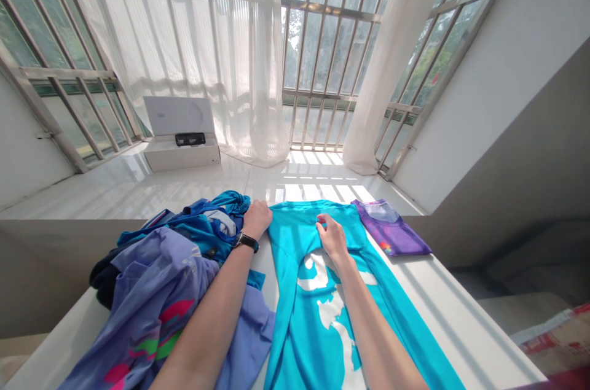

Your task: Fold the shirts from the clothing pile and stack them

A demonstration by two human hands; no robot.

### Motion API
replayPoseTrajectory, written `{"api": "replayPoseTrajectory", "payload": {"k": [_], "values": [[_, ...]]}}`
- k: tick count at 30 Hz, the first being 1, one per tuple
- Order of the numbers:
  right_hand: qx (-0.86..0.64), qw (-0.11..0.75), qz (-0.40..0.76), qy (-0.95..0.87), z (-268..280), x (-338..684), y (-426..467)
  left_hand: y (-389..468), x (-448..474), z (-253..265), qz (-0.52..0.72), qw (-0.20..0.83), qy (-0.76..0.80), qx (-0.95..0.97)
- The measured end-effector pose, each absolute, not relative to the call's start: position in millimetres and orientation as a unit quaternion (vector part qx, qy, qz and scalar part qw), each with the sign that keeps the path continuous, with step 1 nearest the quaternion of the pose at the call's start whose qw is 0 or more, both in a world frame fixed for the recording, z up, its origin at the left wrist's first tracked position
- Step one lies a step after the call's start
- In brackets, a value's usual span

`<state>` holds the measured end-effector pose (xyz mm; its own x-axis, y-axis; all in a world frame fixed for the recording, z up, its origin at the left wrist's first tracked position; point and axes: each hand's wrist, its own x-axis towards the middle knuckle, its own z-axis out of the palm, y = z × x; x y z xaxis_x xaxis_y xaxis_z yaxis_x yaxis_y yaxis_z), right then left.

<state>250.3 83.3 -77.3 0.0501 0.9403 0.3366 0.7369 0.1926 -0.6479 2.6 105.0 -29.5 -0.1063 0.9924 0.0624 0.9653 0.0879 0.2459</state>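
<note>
A turquoise long-sleeved shirt (295,298) with white printed shapes lies spread on the white table in front of me. My left hand (257,219), with a black band on the wrist, is closed at the shirt's far left corner; its fingertips are partly hidden. Above the upper part of the shirt, my right hand (330,234) has its fingers curved, thumb and forefinger apart, and nothing in it. Left of the shirt sits a heap of crumpled clothes, with a lavender garment (157,279) in front and blue clothes (188,224) behind. A folded purple garment (401,236) lies at the right.
An open white box (182,156) with a black object (190,139) in it stands on the window sill (249,178). White curtains (244,70) hang before barred windows. The white table (442,304) shows striped sunlight. A red-and-white package (557,335) is at the lower right.
</note>
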Motion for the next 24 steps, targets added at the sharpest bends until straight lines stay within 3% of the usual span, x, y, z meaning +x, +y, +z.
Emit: {"api": "replayPoseTrajectory", "payload": {"k": [11,19,24], "values": [[-0.631,0.341,0.075,-0.693,-66.6,250.6,78.3,99.5,3.3,-17.1,0.12,0.026,0.697,0.707],[-0.622,0.095,0.054,-0.775,-69.0,233.5,70.0,94.5,41.2,-42.3,0.074,0.072,0.547,0.83],[-0.648,0.046,0.076,-0.756,-66.4,228.5,74.6,95.3,43.8,-71.0,0.07,0.069,0.554,0.826]]}}
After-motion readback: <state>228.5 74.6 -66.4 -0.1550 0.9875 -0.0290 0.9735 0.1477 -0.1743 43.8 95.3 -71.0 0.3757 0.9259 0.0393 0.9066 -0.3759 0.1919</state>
